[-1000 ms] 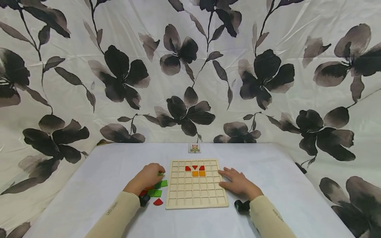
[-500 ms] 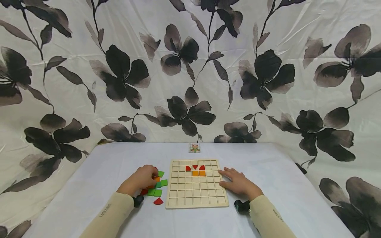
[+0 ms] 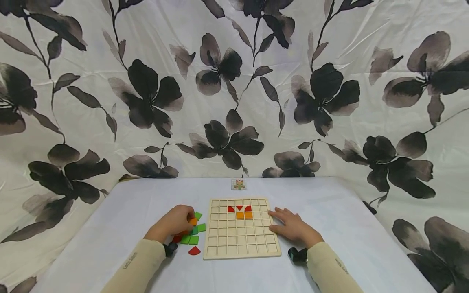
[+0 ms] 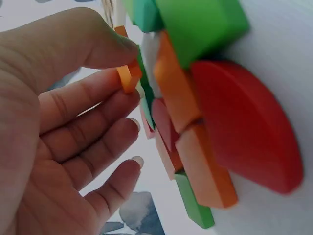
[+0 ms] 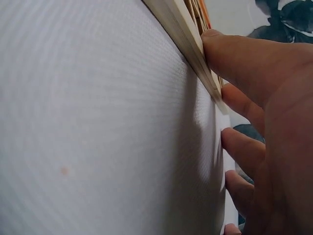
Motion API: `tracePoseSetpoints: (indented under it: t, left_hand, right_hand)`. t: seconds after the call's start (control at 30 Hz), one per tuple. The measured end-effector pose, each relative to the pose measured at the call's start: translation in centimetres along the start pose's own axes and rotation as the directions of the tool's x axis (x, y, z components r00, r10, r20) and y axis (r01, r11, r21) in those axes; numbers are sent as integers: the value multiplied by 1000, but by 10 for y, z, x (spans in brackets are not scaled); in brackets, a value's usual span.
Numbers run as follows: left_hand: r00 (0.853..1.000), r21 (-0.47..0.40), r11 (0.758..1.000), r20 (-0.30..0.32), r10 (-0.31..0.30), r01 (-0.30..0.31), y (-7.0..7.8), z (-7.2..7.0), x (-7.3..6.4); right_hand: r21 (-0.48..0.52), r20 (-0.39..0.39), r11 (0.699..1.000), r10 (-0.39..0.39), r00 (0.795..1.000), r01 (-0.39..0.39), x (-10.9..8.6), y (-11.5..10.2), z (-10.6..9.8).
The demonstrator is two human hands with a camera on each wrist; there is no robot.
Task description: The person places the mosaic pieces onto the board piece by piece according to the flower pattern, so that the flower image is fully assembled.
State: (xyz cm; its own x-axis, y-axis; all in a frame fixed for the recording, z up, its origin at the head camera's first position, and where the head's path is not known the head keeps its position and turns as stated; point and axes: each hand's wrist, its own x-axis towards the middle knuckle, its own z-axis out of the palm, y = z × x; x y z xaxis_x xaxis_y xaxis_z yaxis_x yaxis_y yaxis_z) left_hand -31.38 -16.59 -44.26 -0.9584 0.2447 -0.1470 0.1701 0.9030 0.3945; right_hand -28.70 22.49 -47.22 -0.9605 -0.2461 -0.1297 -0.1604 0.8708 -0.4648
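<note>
Left hand [image 3: 175, 221] pinches an orange piece [image 4: 128, 78] beside a gridded board [image 3: 242, 238]

At far left, the left sleeve [image 3: 136, 264], beige cloth, bears small dark lettering too blurred to read surely. The left hand's thumb and fingertips pinch the orange piece over a cluster of loose pieces, left of the board; the thumb covers much of it. The hand hides part of that cluster, where smooth green squares [image 3: 189, 240] lie flat. A red, round-edged wedge [image 3: 194, 251] sits nearer the person.

The pale, wood-like board carries three red pieces [image 3: 239, 208] and, just nearer, two orange squares [image 3: 244, 215]. Behind it stands a small patterned card [image 3: 239, 184], its details indistinct.

The right hand [image 3: 293, 227], fingers spread, has its thumb against the board's right edge. The right sleeve [image 3: 331, 266] also carries illegible lettering and is cut off below.
</note>
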Motion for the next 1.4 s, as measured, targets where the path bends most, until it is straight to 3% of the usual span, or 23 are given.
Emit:
tracePoseSetpoints:
  t: [0.1,0.27,0.53,0.8,0.97,1.4]
  left_hand:
    - [1000,-36,999,-18,-7,6,5,1,0]
    - [998,-52,998,-59,37,-40,14,4,5]
    - [996,-82,994,-64,62,-67,33,5,14]
    - [981,-88,980,-90,170,-178,47,14,23]
    - [974,-84,973,-84,208,-215,57,20,28]
    - [979,-46,979,-51,197,-199,83,32,39]
  right_hand:
    - [1,3,1000,-4,1000,4,-1,0,1]
    - [-6,4,1000,3,1000,-3,-2,-2,0]
    - [-16,-7,1000,-5,1000,5,-1,-1,0]
    - [16,3,1000,-5,1000,5,-2,-2,0]
    - [17,16,1000,-1,1000,1,-3,-3,-2]
    - [22,10,1000,-4,1000,4,0,1,2]
